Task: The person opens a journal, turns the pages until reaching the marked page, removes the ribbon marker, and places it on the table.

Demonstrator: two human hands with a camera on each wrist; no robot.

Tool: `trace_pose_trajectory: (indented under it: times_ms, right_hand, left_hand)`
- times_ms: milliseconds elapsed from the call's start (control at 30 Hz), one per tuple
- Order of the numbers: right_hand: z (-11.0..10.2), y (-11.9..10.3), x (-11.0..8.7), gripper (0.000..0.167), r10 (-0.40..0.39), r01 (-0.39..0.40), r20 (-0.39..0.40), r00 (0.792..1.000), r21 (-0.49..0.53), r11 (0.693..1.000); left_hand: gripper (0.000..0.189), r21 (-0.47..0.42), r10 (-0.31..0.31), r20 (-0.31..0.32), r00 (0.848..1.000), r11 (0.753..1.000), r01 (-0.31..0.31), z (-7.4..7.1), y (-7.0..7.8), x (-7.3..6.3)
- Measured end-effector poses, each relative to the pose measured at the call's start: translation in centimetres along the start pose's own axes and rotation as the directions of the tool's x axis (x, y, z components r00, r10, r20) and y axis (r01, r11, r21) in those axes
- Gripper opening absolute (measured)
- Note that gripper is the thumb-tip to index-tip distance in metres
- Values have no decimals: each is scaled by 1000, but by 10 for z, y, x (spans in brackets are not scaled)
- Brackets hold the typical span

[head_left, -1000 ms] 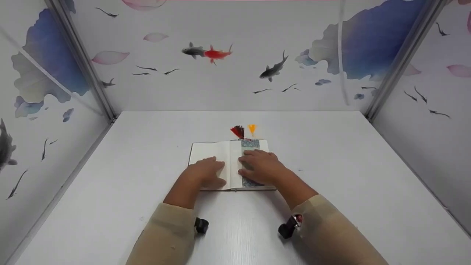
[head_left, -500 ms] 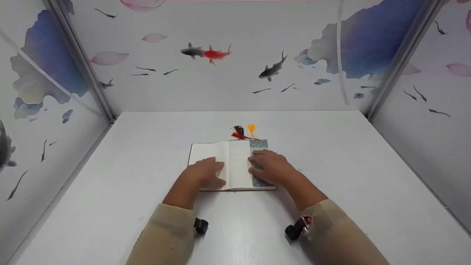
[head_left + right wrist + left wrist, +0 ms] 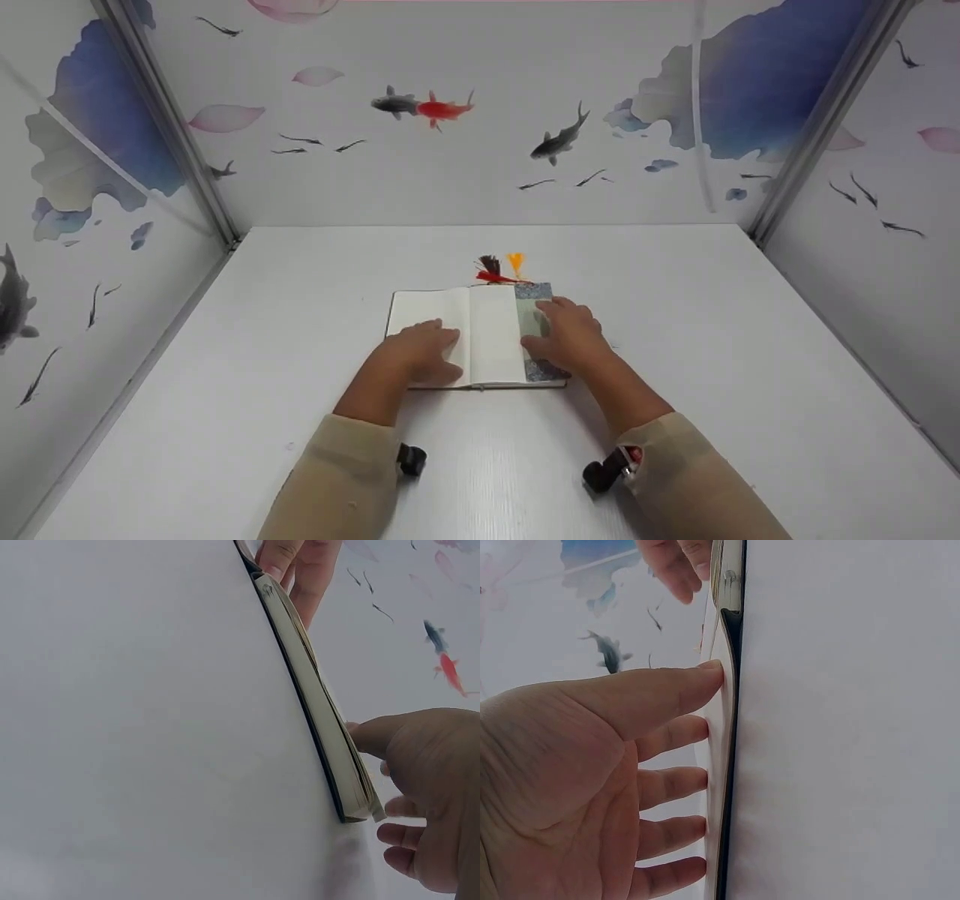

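Left grip (image 3: pixel 420 351): fingers apart, resting on left page of open notebook (image 3: pixel 493 337). Right grip (image 3: pixel 574 339): thumb and fingers apart, touching bookmark (image 3: pixel 528 321) beneath, along right page's outer edge. Yellow tassel (image 3: pixel 516 262) beyond, on bench (image 3: pixel 480 465).

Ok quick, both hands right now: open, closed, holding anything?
Left hand: open, fingers resting on the left page.
Right hand: thumb on the patterned strip; whether it's pinching, can't tell.
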State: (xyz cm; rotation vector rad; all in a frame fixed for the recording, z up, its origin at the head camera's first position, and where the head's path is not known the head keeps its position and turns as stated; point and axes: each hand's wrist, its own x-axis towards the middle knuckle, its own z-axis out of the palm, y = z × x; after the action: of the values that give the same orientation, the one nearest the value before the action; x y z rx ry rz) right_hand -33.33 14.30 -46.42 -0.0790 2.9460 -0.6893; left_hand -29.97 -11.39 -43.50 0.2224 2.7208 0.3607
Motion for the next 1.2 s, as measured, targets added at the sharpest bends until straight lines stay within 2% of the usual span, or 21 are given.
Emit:
trace_pose_trajectory:
  times_ms: [100,167,367,633,700,767,867,933,1200]
  right_hand:
    - [-3,0,0,85,88,-89,18,996,84,992]
    - [-5,0,1,88,119,-122,31,992,133,984]
    - [-11,7,2,83,197,-208,68,978,261,943]
    - [-17,16,3,54,208,-206,24,978,300,932]
    - [-20,18,3,49,221,-218,32,975,349,912]
    - [-23,19,3,45,235,-235,51,971,417,878]
    - [-30,25,4,44,246,-242,60,967,504,829]
    - [-36,31,5,44,252,-242,55,966,538,808]
    - [-56,57,3,48,290,-249,23,957,580,776]
  left_hand:
    - [75,7,4,0,1000,1000,-4,0,0,-1]
    - [74,8,3,2,1000,1000,-3,0,0,-1]
    - [75,0,-6,0,1000,1000,6,0,1,-3]
    - [74,-5,-7,1,1000,1000,7,0,1,-3]
    - [74,-2,-3,-1,1000,1000,3,0,1,-2]
    - [75,3,3,-4,1000,1000,-3,0,1,-2]
    - [75,12,8,-10,1000,1000,-8,1,0,-1]
    - [75,12,7,-11,1000,1000,-7,1,0,0]
    - [75,15,17,-6,1000,1000,-17,0,0,-1]
